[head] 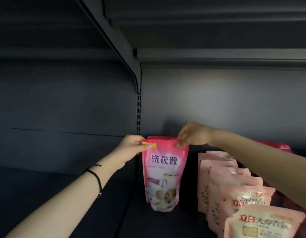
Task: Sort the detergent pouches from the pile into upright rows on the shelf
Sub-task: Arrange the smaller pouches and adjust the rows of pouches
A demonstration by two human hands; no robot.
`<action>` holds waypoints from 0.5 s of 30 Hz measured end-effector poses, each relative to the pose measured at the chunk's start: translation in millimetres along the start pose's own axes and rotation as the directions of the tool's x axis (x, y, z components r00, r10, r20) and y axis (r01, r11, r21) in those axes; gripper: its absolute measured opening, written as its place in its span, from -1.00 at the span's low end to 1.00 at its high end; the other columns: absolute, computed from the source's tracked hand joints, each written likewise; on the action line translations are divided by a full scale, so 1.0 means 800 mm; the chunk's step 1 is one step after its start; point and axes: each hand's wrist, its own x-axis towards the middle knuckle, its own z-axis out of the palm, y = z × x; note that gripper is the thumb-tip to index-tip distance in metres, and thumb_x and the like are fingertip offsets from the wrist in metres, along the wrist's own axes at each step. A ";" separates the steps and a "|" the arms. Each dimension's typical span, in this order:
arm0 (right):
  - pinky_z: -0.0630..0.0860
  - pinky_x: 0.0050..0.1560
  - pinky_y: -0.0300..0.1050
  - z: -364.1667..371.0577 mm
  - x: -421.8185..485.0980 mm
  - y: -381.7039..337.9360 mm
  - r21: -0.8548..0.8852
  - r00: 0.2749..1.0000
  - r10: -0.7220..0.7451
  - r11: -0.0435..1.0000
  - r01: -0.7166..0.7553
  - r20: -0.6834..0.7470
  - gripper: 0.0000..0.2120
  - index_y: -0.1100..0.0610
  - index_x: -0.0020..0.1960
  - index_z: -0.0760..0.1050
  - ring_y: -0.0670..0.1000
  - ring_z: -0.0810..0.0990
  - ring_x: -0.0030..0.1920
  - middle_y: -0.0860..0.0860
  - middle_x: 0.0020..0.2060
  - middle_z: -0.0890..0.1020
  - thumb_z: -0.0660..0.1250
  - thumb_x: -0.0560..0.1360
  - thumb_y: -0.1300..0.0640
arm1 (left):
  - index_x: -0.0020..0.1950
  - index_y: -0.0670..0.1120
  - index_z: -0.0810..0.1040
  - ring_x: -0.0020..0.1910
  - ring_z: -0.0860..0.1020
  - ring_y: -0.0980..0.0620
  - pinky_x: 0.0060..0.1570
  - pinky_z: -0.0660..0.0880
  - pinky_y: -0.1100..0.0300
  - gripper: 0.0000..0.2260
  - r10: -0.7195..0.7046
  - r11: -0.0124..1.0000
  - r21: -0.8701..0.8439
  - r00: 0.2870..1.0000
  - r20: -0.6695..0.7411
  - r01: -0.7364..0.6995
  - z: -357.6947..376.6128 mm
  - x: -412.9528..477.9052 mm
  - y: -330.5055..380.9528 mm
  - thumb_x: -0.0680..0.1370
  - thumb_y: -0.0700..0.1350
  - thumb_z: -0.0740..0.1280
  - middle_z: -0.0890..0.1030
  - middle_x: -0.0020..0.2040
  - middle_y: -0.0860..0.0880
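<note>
A bright pink detergent pouch [163, 176] stands upright on the dark shelf [140, 224], with a second pink pouch just showing behind its top edge. My left hand [131, 147] pinches its top left corner. My right hand [191, 134] pinches the top right corner from above. To the right, a row of several pale pink pouches [234, 191] stands upright, running from the back toward the front. More dark pink packaging [282, 146] lies at the back right, partly hidden by my right forearm.
A slotted upright post [139, 114] divides the shelf bay from the bay on the left. A higher shelf with its bracket [121, 42] hangs overhead. The grey back panel [217, 100] closes the rear.
</note>
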 end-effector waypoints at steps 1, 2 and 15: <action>0.48 -0.11 -0.19 -0.005 -0.007 -0.004 0.109 0.999 0.010 0.994 -0.006 -0.034 -0.89 0.07 -0.29 0.64 -0.03 0.54 -0.23 -0.07 -0.35 0.61 0.50 0.41 0.14 | 0.02 -0.22 0.62 0.02 0.65 -0.05 0.14 0.54 0.05 -0.80 0.017 0.998 -0.054 1.000 -0.019 -0.018 -0.003 -0.004 0.006 0.48 -0.13 0.44 0.70 -0.06 -0.11; 0.47 -0.20 -0.19 -0.011 -0.014 -0.009 0.242 0.997 0.025 0.970 -0.006 -0.077 -0.79 0.07 -0.38 0.59 -0.04 0.50 -0.30 -0.08 -0.43 0.57 0.50 0.42 0.16 | 0.01 -0.19 0.63 -0.02 0.66 -0.02 0.09 0.55 0.09 -0.82 0.034 0.990 -0.136 0.999 -0.040 -0.039 -0.006 -0.009 0.014 0.49 -0.11 0.43 0.71 -0.10 -0.07; 0.54 -0.36 -0.22 0.019 -0.174 -0.107 0.893 0.873 0.211 0.206 0.400 -0.439 -0.84 0.14 -0.09 0.59 -0.05 0.61 -0.37 0.01 -0.33 0.65 0.41 0.49 0.04 | -0.10 -0.12 0.42 -0.37 0.47 0.02 -0.33 0.47 0.09 -0.82 0.065 0.790 -0.517 0.883 -0.465 -0.330 0.017 -0.136 0.153 0.59 -0.03 0.31 0.48 -0.31 -0.05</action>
